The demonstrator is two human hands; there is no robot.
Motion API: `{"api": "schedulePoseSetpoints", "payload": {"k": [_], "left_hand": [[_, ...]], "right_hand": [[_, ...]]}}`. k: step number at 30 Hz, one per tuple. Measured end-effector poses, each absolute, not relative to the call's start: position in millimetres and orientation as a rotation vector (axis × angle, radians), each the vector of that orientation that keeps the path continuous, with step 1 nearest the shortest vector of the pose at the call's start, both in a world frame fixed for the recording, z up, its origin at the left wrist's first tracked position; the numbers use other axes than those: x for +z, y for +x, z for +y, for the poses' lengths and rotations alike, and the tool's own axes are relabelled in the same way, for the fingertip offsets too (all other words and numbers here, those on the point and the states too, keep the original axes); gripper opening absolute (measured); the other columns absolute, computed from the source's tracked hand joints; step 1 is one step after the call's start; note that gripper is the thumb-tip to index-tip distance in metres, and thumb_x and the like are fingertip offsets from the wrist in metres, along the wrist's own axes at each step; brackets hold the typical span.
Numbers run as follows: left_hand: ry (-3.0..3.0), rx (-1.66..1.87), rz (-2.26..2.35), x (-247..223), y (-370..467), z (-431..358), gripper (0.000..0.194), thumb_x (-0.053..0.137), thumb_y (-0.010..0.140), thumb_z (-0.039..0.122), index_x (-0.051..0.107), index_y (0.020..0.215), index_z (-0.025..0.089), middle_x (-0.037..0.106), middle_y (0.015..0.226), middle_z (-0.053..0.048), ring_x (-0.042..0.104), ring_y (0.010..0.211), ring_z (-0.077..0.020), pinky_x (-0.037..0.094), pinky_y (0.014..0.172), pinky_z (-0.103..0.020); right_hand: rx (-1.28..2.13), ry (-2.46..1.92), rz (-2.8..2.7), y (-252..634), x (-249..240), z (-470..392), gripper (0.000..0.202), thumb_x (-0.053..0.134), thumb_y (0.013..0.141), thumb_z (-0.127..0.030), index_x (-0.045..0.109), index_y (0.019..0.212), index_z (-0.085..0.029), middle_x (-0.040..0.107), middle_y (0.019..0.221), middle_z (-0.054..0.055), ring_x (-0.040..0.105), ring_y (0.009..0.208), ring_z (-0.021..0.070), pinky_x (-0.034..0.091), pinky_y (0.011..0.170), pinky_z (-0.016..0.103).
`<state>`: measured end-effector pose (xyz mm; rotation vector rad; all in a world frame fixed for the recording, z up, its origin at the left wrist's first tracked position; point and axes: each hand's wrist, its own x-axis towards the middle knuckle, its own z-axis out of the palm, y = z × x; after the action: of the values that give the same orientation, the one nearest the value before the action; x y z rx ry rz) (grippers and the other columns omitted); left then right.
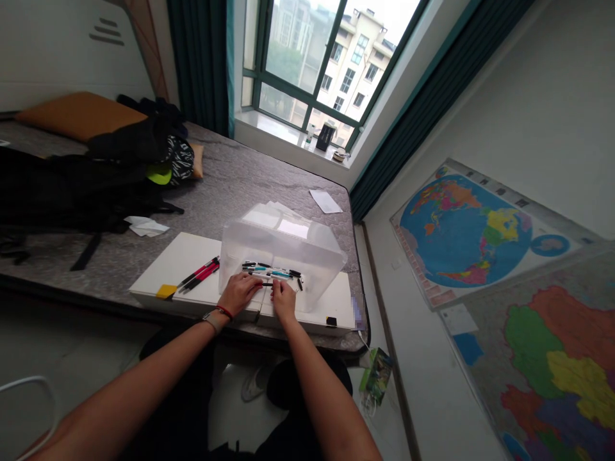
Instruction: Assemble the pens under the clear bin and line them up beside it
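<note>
Holding one black pen [268,284] between closed fingertips of left hand [239,292] and right hand [283,298], apparently for two-ended steadiness, beside loose pens [263,269] grouped at translucent box [310,257], likely against rolling.

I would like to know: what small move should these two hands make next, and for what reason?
Probably the left hand should steady the dark pen-like piece while the right hand works its other end: both hands pinch it, one from each side, and loose pens lie just beyond them. Whether a part goes on or comes off, I cannot tell.
</note>
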<state>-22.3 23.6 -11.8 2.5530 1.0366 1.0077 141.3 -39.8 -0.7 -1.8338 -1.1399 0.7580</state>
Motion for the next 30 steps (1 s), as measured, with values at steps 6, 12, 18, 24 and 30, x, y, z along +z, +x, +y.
{"api": "schedulePoseSetpoints", "payload": {"k": [6, 12, 18, 24, 30], "left_hand": [[2.577, 1.0, 1.074, -11, -22, 21, 0.025, 0.045, 0.094, 0.036, 0.066, 0.097, 0.023, 0.069, 0.094, -0.008, 0.056, 0.096, -0.0235, 0.042, 0.085, -0.039], [2.585, 1.016, 1.081, -10, -22, 19, 0.023, 0.046, 0.094, 0.033, 0.065, 0.098, 0.022, 0.068, 0.096, -0.007, 0.055, 0.099, -0.0244, 0.041, 0.086, -0.039], [2.579, 1.039, 1.08, -12, -23, 19, 0.022, 0.048, 0.093, 0.034, 0.065, 0.099, 0.023, 0.068, 0.095, -0.007, 0.054, 0.101, -0.0251, 0.04, 0.088, -0.04], [2.58, 1.033, 1.041, -11, -24, 20, 0.022, 0.046, 0.093, 0.034, 0.065, 0.098, 0.022, 0.068, 0.094, -0.007, 0.055, 0.099, -0.0242, 0.042, 0.087, -0.039], [2.592, 1.027, 1.026, -10, -23, 18, 0.022, 0.047, 0.093, 0.034, 0.065, 0.097, 0.023, 0.068, 0.093, -0.007, 0.055, 0.098, -0.0241, 0.042, 0.087, -0.04]], "right_hand": [[0.699, -1.792, -1.164, 140, -1, -40, 0.027, 0.051, 0.088, -0.048, 0.06, 0.101, -0.025, 0.065, 0.075, -0.001, 0.062, 0.069, 0.016, 0.047, 0.07, 0.026], [0.842, -1.694, -1.174, 146, -6, -42, 0.021, 0.053, 0.087, -0.041, 0.06, 0.093, -0.022, 0.066, 0.074, 0.0, 0.063, 0.064, 0.0144, 0.048, 0.067, 0.026], [0.778, -1.78, -1.226, 146, -3, -41, 0.04, 0.041, 0.092, -0.053, 0.059, 0.076, -0.021, 0.061, 0.059, -0.002, 0.059, 0.056, 0.0126, 0.045, 0.062, 0.023], [0.802, -1.694, -1.231, 147, -6, -41, 0.026, 0.057, 0.085, -0.046, 0.061, 0.098, -0.023, 0.066, 0.076, -0.002, 0.063, 0.063, 0.0132, 0.048, 0.068, 0.025], [0.863, -1.765, -1.253, 149, -1, -42, 0.035, 0.047, 0.09, -0.052, 0.061, 0.081, -0.021, 0.062, 0.063, -0.002, 0.06, 0.059, 0.0135, 0.046, 0.064, 0.024]]}}
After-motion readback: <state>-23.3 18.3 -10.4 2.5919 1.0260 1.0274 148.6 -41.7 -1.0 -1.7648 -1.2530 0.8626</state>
